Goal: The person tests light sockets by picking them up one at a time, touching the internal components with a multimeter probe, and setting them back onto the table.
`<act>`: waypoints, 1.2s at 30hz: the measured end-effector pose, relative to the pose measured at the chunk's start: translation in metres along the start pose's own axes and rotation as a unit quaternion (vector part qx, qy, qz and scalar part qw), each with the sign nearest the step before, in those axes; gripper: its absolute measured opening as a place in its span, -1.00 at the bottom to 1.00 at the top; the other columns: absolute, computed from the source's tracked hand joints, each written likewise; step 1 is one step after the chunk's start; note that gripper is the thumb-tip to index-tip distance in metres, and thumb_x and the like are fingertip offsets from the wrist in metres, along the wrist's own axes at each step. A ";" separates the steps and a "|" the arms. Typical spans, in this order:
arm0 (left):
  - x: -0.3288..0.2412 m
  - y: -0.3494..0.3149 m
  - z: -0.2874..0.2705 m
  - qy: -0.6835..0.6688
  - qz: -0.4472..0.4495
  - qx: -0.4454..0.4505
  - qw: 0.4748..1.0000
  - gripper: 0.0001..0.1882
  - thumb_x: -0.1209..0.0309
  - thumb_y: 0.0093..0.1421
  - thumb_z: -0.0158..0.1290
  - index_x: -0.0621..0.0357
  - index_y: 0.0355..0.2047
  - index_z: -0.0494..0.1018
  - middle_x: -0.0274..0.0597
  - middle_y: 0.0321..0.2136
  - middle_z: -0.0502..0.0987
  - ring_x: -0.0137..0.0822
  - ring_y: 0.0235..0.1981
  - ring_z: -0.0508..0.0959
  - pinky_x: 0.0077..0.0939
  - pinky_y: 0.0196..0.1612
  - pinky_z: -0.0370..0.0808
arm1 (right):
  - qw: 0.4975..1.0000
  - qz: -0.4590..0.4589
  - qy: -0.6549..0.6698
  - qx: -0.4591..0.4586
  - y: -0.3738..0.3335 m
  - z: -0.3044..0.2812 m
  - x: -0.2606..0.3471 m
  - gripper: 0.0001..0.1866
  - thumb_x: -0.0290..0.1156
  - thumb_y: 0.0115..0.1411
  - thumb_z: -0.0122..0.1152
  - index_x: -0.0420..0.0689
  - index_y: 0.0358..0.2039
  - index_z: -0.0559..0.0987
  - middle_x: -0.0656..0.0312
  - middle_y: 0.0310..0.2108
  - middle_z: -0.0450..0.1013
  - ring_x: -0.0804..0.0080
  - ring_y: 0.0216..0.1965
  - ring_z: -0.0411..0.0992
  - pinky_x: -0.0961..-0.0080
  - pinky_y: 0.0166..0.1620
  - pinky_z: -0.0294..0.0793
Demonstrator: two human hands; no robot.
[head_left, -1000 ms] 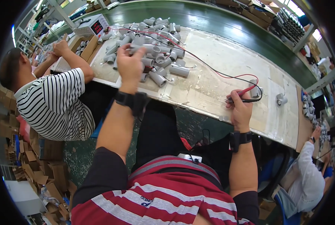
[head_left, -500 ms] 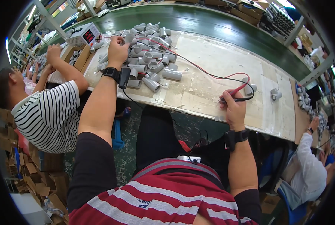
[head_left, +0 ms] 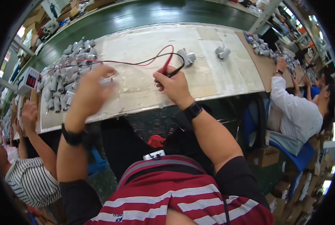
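My right hand [head_left: 172,85] is closed around a pair of test probes [head_left: 167,69], one red and one black, over the middle of the worktable [head_left: 145,80]. Their tips point toward the left. My left hand [head_left: 90,92] is smeared by motion above the near right side of a heap of grey pipe-like fittings [head_left: 68,67]. One grey cylindrical fitting [head_left: 106,80] shows just by its fingers; whether the hand touches or holds anything, I cannot tell. Beyond my right hand lies a grey fitting [head_left: 186,57], with another grey fitting [head_left: 222,52] farther right.
Red and black leads [head_left: 128,62] cross the table toward a white box with a red display [head_left: 27,80] at the left. A green conveyor belt [head_left: 148,17] runs behind. People sit at both sides, a striped shirt [head_left: 32,182] left and a white sleeve [head_left: 278,90] right.
The view has turned to the right, so the heap sits farther left in it. My left hand has drawn back from within the heap toward me. My right hand keeps hold of the probes.
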State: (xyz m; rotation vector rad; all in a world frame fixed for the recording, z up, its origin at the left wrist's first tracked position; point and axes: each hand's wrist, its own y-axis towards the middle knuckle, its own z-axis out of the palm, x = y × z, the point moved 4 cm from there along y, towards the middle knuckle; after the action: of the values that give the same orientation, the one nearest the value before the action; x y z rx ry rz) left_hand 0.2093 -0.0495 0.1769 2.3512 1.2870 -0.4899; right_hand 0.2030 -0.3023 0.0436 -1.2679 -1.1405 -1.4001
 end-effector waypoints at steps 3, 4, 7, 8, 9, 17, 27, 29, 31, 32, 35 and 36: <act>-0.071 -0.007 0.068 0.075 0.144 0.231 0.959 -0.66 0.32 0.15 0.25 0.26 -0.13 0.54 0.10 -0.16 0.58 0.09 -0.08 0.60 -0.11 -0.01 0.54 | 0.984 -0.090 -0.149 -0.041 0.015 -0.011 0.034 -0.84 -0.35 0.27 0.33 -0.17 -0.35 0.62 0.22 -0.48 0.56 0.42 -0.54 0.51 0.43 -0.44 0.47; -0.079 0.003 0.089 0.071 0.156 0.232 0.957 -0.66 0.32 0.15 0.25 0.26 -0.13 0.54 0.10 -0.16 0.58 0.09 -0.08 0.60 -0.11 -0.01 0.54 | 0.953 -0.194 -0.226 -0.054 0.020 -0.015 0.060 -0.84 -0.35 0.24 0.34 -0.18 -0.38 0.62 0.14 -0.46 0.57 0.25 -0.50 0.53 0.32 -0.40 0.49; -0.086 0.064 0.163 0.110 0.158 0.174 0.966 -0.63 0.30 0.17 0.23 0.24 -0.08 0.53 0.13 -0.11 0.58 0.14 -0.05 0.57 -0.08 0.02 0.53 | 0.858 -0.369 -0.353 -0.061 0.036 -0.026 0.106 -0.88 -0.38 0.16 0.30 -0.17 -0.39 0.62 -0.05 -0.41 0.55 -0.14 -0.35 0.52 0.08 -0.28 0.52; -0.073 0.090 0.177 0.080 0.233 0.100 0.964 -0.52 0.28 0.18 0.24 0.24 0.06 0.48 0.11 -0.02 0.56 0.10 0.04 0.55 -0.10 0.11 0.49 | 0.842 -0.383 -0.375 -0.051 0.037 -0.023 0.116 -0.89 -0.40 0.15 0.25 -0.16 -0.40 0.62 -0.03 -0.42 0.55 -0.11 -0.33 0.53 0.08 -0.25 0.53; -0.062 0.111 0.195 0.044 0.307 0.022 0.951 -0.40 0.25 0.19 0.26 0.23 0.20 0.42 0.10 0.08 0.54 0.05 0.13 0.53 -0.13 0.20 0.44 | 0.825 -0.397 -0.401 -0.043 0.038 -0.021 0.126 -0.90 -0.41 0.14 0.21 -0.15 -0.41 0.62 -0.01 -0.43 0.55 -0.09 -0.31 0.54 0.08 -0.23 0.54; -0.031 0.163 0.250 0.028 0.242 0.010 0.970 -0.41 0.30 0.31 0.15 0.17 0.31 0.30 -0.06 0.09 0.52 -0.06 0.13 0.51 -0.23 0.16 0.44 | 0.808 -0.393 -0.434 -0.060 0.018 -0.016 0.120 -0.91 -0.44 0.08 0.12 -0.11 -0.45 0.60 0.05 -0.39 0.54 0.01 -0.27 0.56 0.15 -0.18 0.57; 0.030 0.010 0.157 -0.620 -0.169 0.059 0.764 -0.41 0.27 0.43 0.05 -0.08 0.43 0.20 -0.24 0.02 0.50 -0.36 -0.12 0.55 -0.50 0.02 0.51 | 0.872 -0.357 -0.322 -0.090 0.028 -0.003 0.099 -0.92 -0.45 0.07 0.23 -0.17 -0.47 0.57 -0.03 -0.44 0.52 -0.12 -0.32 0.52 0.09 -0.19 0.53; 0.012 -0.009 0.133 -0.696 -0.147 0.054 0.701 -0.41 0.24 0.44 0.05 -0.11 0.43 0.20 -0.18 0.05 0.49 -0.32 -0.10 0.55 -0.47 0.04 0.53 | 0.902 -0.320 -0.274 -0.096 0.028 0.002 0.093 -0.90 -0.45 0.08 0.26 -0.21 -0.46 0.57 -0.09 -0.43 0.52 -0.18 -0.31 0.51 0.07 -0.17 0.51; 0.002 -0.019 0.127 -0.732 -0.132 0.054 0.666 -0.41 0.22 0.44 0.05 -0.12 0.43 0.20 -0.16 0.07 0.48 -0.30 -0.09 0.56 -0.46 0.05 0.54 | 0.914 -0.295 -0.260 -0.103 0.028 0.010 0.080 -0.89 -0.44 0.07 0.27 -0.22 -0.47 0.56 -0.11 -0.44 0.52 -0.20 -0.30 0.50 0.07 -0.18 0.50; 0.000 -0.022 0.127 -0.739 -0.148 0.049 0.656 -0.40 0.22 0.45 0.03 -0.11 0.44 0.17 -0.12 0.09 0.46 -0.30 -0.10 0.56 -0.45 0.03 0.57 | 0.926 -0.267 -0.243 -0.109 0.028 0.011 0.070 -0.87 -0.44 0.07 0.28 -0.24 -0.47 0.55 -0.13 -0.45 0.52 -0.22 -0.30 0.50 0.07 -0.18 0.50; 0.001 -0.027 0.131 -0.753 -0.178 0.044 0.632 -0.37 0.22 0.46 0.01 -0.08 0.47 0.11 -0.04 0.13 0.42 -0.29 -0.11 0.58 -0.44 0.00 0.61 | 0.944 -0.221 -0.215 -0.118 0.021 0.012 0.050 -0.85 -0.42 0.06 0.29 -0.25 -0.48 0.55 -0.15 -0.47 0.52 -0.23 -0.32 0.50 0.08 -0.20 0.49; 0.005 -0.030 0.134 -0.742 -0.164 0.032 0.650 -0.36 0.23 0.45 0.03 -0.09 0.47 0.10 -0.02 0.14 0.41 -0.29 -0.10 0.58 -0.44 -0.02 0.62 | 0.952 -0.201 -0.200 -0.118 0.017 0.014 0.045 -0.84 -0.42 0.06 0.29 -0.25 -0.49 0.55 -0.15 -0.48 0.52 -0.21 -0.34 0.51 0.10 -0.21 0.49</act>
State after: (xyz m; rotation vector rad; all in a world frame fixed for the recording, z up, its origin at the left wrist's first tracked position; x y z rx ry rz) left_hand 0.1725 -0.0999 0.0544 0.8733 0.6998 -1.9760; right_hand 0.2186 -0.2926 0.0900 -1.6016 -1.6142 -1.6593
